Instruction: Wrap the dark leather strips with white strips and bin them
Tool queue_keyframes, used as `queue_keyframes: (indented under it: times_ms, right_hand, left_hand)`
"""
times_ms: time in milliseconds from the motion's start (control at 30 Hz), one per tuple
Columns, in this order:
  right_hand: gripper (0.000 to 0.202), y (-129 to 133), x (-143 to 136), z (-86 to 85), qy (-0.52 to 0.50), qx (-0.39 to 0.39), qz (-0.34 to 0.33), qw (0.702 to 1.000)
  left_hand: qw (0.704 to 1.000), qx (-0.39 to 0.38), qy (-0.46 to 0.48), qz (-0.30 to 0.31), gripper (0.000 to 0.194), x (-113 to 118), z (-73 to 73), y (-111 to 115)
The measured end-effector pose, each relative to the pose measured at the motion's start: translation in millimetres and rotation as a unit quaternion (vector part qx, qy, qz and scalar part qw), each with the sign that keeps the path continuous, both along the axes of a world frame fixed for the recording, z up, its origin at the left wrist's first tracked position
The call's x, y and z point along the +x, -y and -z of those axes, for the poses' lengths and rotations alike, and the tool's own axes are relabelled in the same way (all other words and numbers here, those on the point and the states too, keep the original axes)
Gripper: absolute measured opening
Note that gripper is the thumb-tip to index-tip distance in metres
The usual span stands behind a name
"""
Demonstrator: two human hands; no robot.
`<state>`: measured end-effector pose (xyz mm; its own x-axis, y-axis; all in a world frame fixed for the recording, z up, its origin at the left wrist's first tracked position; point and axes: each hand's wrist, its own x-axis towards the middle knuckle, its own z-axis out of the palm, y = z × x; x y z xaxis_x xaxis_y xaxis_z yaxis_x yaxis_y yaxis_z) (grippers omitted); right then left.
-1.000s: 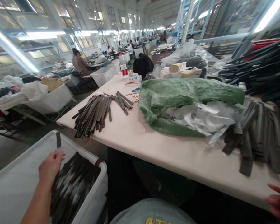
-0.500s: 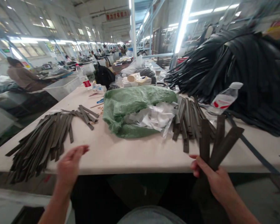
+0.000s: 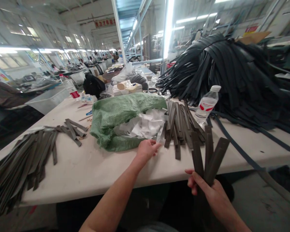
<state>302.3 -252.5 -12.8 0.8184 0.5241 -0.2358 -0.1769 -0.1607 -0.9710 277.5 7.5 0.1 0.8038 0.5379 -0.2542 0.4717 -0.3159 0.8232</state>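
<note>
My right hand (image 3: pixel 206 190) is closed around several dark brown flat strips (image 3: pixel 214 164), their ends fanned upward. My left hand (image 3: pixel 147 149) is at the front of a green woven sack (image 3: pixel 125 108), thumb and fingers drawn together. White slips (image 3: pixel 147 124) spill from the sack's opening, and one hangs right by the left fingertips. Whether the fingers have it is too small to tell. Just right of the sack lies a bundle of similar brown strips (image 3: pixel 177 122), between my two hands.
A larger pile of brown strips (image 3: pixel 26 161) overhangs the table's left front edge. A water bottle (image 3: pixel 206 104) stands before a tall heap of black strips (image 3: pixel 222 71) on the right. Another bottle (image 3: pixel 73 90) stands back left. A person (image 3: pixel 2 91) sits at far left.
My left hand has moved right, from near the left pile to the white slips at the sack. The right hand still holds its strips. The view has turned right.
</note>
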Motion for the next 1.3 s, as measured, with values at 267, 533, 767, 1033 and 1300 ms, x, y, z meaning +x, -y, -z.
queue_keyframes:
  times_ms: [267, 533, 767, 1033, 1300]
  right_hand:
    - [0.051, -18.7, -0.9, -12.3, -0.022, 0.013, -0.023, 0.999]
    - [0.047, -65.5, -14.5, -25.8, -0.045, 0.034, -0.124, 0.991]
    - [0.042, -99.5, -34.8, -25.1, -0.052, 0.015, -0.167, 0.984]
    - [0.03, -105.3, -34.1, -37.0, 0.033, -0.035, -0.171, 0.984]
    - [0.028, -97.0, -25.5, -47.3, 0.124, -0.085, -0.193, 0.97]
  left_hand:
    - [0.99, -0.132, 0.055, 0.007, 0.037, -27.2, -14.6, 10.1]
    - [0.903, -0.414, 0.107, -0.034, 0.042, -109.4, -13.2, 39.1]
    - [0.894, -0.432, 0.117, -0.03, 0.036, -132.4, -3.0, 50.7]
    - [0.943, -0.314, 0.106, -0.02, 0.037, -140.9, -15.0, 48.8]
    - [0.97, -0.216, 0.112, 0.016, 0.035, -134.6, -18.6, 36.5]
